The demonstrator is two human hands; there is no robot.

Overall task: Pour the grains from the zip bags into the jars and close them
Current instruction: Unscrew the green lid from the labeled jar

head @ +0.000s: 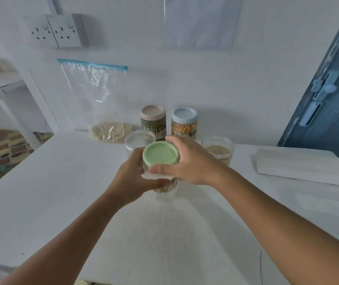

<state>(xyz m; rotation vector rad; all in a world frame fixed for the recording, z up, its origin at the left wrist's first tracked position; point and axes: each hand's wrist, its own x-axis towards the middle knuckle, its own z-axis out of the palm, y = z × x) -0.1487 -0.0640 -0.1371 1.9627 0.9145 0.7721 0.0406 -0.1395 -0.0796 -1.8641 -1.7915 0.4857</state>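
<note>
Green lid (160, 153) sits on the clear jar (164, 188), mid-table and nearest the person. The right hand (187, 163) curls over the lid's rim, thumb in front; the left hand (131, 177) wraps the jar's body. Best move, I'd say: hold the jar steady, keep the lid level, twist until it seats. Just behind the green lid stand a white-lidded jar (139, 139), a pink-lidded jar (152, 122) and a blue-lidded jar (184, 122). Right of it, an open jar of grain (218, 150). Behind and left, a zip bag (103, 99) leans on the wall, some grain left inside.
</note>
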